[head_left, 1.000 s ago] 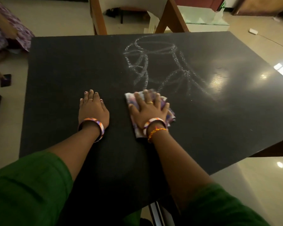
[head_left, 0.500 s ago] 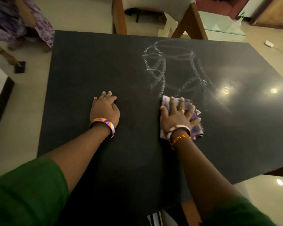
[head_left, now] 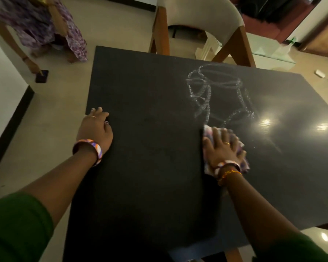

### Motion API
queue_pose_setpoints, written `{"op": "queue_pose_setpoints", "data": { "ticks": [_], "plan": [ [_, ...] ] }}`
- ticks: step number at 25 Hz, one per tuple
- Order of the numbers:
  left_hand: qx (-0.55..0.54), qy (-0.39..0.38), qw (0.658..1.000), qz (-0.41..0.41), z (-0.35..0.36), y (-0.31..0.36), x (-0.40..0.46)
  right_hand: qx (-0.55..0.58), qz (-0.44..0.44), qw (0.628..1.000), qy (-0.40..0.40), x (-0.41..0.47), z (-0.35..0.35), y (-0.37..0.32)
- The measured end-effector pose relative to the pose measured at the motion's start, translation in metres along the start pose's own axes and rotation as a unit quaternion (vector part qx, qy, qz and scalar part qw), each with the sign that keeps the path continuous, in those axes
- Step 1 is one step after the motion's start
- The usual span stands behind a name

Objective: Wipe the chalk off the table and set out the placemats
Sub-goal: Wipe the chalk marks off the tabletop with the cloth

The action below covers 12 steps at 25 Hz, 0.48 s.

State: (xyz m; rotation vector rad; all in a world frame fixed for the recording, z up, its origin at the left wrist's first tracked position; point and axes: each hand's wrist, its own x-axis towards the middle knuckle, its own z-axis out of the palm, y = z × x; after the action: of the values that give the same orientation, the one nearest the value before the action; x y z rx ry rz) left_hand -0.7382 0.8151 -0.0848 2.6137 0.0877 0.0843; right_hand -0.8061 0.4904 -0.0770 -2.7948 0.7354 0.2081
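Head view, table: the black table (head_left: 150,167) is filling most of the frame, with ceiling lights reflecting off its right part.
Head view, chalk marks: the white chalk scribble (head_left: 218,95) is lying on the far right half of the table, its loops running down toward the cloth.
Head view, cloth: the patterned cloth (head_left: 240,152) is lying flat on the table just below the scribble, its far edge touching the lowest chalk strokes.
Head view, right hand: the right hand (head_left: 222,148) is pressing down on the cloth with fingers straight and spread; a ring and two bracelets are showing on it.
Head view, left hand: the left hand (head_left: 95,129) is resting at the table's left edge, fingers loosely bent over the edge, holding nothing; a striped bangle (head_left: 89,148) is sitting on its wrist.
Head view, sleeves: green sleeves are covering both upper arms at the bottom corners.
Head view, chair: a wooden chair (head_left: 199,27) with a pale cushion is standing at the far side of the table.
Head view, second person: a person in a purple patterned garment (head_left: 42,25) is bending at far left, one hand reaching to a dark phone (head_left: 42,76) on the floor.
Head view, placemats: none are showing.
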Motion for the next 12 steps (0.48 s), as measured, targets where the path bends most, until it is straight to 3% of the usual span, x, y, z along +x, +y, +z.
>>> {"op": "queue_pose_setpoints", "data": {
  "ticks": [2,4,7,9,12],
  "plan": [
    [-0.003,0.005,1.0,-0.003,0.001,0.0,-0.001,0.029,0.094,0.995,0.001,0.002,-0.009,0.017],
    [-0.009,0.009,1.0,-0.003,0.002,0.001,-0.001,0.032,0.111,0.993,0.001,-0.006,-0.002,-0.008],
    [-0.014,0.013,1.0,-0.005,0.001,0.002,-0.003,-0.015,-0.069,0.997,-0.018,-0.036,0.025,-0.085],
    [-0.016,0.011,1.0,-0.003,-0.001,0.002,-0.003,-0.044,-0.209,0.976,-0.034,-0.051,0.041,-0.131],
    [-0.001,0.007,1.0,0.001,0.0,0.002,-0.005,-0.051,-0.267,0.961,-0.059,-0.027,0.038,-0.165]
  ]
}}
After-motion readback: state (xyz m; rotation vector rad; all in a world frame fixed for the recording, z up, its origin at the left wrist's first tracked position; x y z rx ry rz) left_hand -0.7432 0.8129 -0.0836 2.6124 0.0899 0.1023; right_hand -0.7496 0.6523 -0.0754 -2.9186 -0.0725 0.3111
